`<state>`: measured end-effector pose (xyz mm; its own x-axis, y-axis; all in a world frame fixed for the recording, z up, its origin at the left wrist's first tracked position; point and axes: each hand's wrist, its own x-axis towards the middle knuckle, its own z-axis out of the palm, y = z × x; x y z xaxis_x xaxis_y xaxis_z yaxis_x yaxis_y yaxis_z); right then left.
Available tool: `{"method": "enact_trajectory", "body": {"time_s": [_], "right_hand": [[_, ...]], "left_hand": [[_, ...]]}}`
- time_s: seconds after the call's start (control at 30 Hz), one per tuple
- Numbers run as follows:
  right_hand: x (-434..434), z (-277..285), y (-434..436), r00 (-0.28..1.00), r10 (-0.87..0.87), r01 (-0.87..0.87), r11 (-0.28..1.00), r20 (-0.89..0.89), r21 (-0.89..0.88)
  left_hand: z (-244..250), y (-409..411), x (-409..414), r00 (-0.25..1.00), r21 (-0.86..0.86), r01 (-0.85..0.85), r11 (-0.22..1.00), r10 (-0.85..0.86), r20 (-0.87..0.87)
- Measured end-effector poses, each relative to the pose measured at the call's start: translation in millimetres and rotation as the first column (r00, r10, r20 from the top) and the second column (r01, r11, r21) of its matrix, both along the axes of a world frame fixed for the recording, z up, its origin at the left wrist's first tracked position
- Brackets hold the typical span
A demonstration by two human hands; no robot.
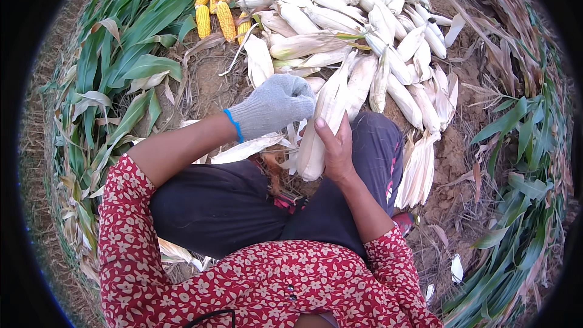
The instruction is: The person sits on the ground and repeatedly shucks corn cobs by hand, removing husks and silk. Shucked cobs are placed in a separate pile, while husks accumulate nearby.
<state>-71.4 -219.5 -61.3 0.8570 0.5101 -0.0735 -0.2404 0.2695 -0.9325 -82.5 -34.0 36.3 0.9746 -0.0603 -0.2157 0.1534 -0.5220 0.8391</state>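
An ear of corn in its pale dry husk stands tilted above my lap. Around its lower part is my right hand, bare, with the thumb across the husk. My left hand, in a grey knit glove with a blue cuff edge, is curled beside the ear's left side; whether its fingers pinch anything is hidden. Past the ear lies a large pile of unhusked corn ears. Several husked yellow cobs lie at the pile's left. Loose husks are strewn near my left knee.
Green corn stalks and leaves are heaped along the left; more leafy stalks line the right. A bunch of empty husks rests beside my right knee. My crossed legs in dark trousers are on bare soil with dry straw.
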Motion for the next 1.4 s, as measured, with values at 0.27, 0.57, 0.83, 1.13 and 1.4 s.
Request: {"method": "enact_trajectory", "body": {"time_s": [0.27, 0.57, 0.83, 1.13, 1.4], "right_hand": [[26, 20, -6, 0.871, 0.120, 0.081, 0.921, -0.476, 0.380], [48, 15, 12, 0.963, -0.101, 0.133, 0.985, -0.251, 0.113], [39, 2, 13, 0.843, 0.133, 0.137, 0.884, -0.521, 0.447], [36, -11, 4, 0.817, 0.048, 0.227, 0.890, -0.575, 0.396], [22, 10, -6, 0.779, -0.006, 0.276, 0.901, -0.627, 0.335]], "left_hand": [[-18, 5, -11, 0.967, -0.455, 0.003, 0.891, -0.119, -0.227], [-28, -12, -10, 0.965, -0.333, -0.002, 0.943, -0.086, -0.249], [-36, -19, -15, 0.915, -0.338, -0.277, 0.899, 0.140, -0.378], [-65, -15, -19, 0.859, -0.634, -0.239, 0.736, -0.144, -0.492], [-55, 4, -22, 0.779, -0.720, -0.382, 0.579, -0.217, -0.588]]}}
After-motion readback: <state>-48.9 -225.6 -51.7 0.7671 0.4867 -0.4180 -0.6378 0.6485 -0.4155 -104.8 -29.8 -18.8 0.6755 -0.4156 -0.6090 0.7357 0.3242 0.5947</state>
